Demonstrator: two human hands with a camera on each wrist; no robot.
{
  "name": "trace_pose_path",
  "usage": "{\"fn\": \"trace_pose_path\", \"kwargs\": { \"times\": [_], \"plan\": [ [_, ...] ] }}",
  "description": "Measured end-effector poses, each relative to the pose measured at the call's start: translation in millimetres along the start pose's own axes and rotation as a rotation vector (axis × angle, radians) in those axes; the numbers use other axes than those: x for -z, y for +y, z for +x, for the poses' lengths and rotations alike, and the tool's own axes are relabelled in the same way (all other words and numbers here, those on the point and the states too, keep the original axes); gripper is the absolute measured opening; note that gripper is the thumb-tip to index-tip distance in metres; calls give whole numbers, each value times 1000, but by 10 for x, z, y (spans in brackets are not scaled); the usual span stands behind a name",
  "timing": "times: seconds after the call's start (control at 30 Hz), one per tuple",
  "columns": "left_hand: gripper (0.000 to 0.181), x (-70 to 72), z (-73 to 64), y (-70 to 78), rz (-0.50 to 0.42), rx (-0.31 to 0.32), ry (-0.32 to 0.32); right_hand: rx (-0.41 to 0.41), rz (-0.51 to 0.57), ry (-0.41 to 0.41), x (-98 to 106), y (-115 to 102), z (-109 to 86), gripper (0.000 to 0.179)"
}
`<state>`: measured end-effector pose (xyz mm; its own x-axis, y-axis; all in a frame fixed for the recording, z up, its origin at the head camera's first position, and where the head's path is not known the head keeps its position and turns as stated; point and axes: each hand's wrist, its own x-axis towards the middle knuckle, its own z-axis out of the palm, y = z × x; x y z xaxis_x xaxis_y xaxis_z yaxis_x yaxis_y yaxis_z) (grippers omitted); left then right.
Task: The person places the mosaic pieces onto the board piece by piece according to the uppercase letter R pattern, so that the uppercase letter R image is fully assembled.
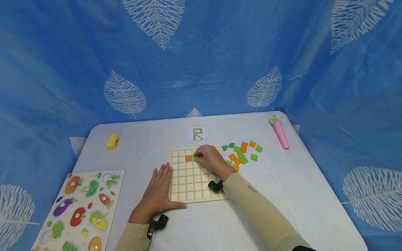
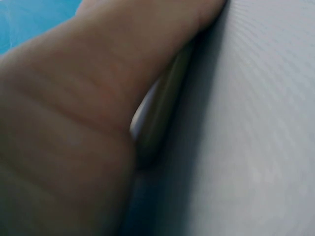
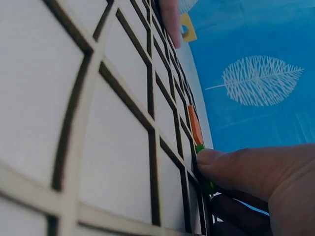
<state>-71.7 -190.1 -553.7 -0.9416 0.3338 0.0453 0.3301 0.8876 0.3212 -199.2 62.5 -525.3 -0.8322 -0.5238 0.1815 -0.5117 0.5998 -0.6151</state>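
Observation:
A wooden grid board [image 1: 182, 188] lies on the white table, with an orange square tile [image 1: 188, 158] in one of its upper cells. My right hand [image 1: 211, 158] pinches a green tile [image 1: 195, 157] over the cell just right of the orange one. In the right wrist view the thumb [image 3: 211, 157] presses on the green tile, close by the orange tile [image 3: 195, 125]. My left hand [image 1: 158, 193] lies with fingers spread along the board's left edge, its thumb at the near edge. The left wrist view is mostly filled by that hand [image 2: 74, 108].
Loose orange and green tiles [image 1: 243, 146] are scattered right of the board. A small pattern card [image 1: 196, 133] lies behind it. A vegetable puzzle board [image 1: 82, 209] sits at left, a yellow arch block [image 1: 112, 142] at back left, a pink toy microphone [image 1: 280, 133] at back right.

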Motion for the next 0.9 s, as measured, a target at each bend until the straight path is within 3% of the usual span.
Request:
{"fn": "trace_pose_path", "kwargs": {
  "times": [0.47,0.9],
  "plan": [
    [158,-4,6,-8,3,7,-5,-118,41,1,-24,-44,18,15],
    [158,-7,9,-9,-7,3,-5,-108,78,29,-60,2,-17,24]
  ]
}}
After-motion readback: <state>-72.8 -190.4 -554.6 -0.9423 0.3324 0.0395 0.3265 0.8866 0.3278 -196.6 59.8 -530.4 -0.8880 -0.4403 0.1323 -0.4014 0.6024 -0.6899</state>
